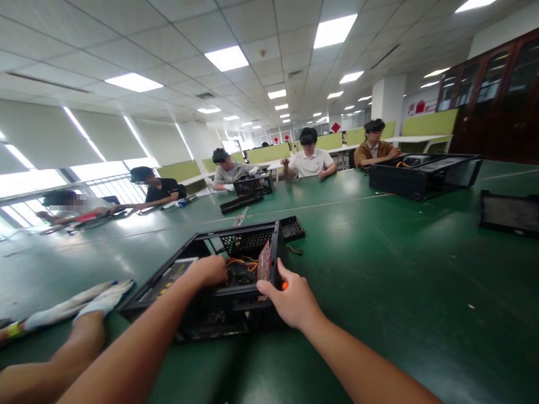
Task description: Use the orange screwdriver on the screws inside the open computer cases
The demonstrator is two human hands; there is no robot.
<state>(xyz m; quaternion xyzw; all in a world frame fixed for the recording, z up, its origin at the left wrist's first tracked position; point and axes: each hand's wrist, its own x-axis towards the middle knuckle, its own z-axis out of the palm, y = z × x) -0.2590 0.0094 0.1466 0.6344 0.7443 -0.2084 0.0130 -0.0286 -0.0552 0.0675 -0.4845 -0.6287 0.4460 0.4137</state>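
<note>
Ceiling lights [336, 31] glow above pale green partitions [430, 123].

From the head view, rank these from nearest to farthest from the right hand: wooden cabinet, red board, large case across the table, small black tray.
Nearest the right hand:
1. Red board, inside the close case
2. Small black tray, just beyond it
3. Large case, far right
4. Wooden cabinet, right background
</note>
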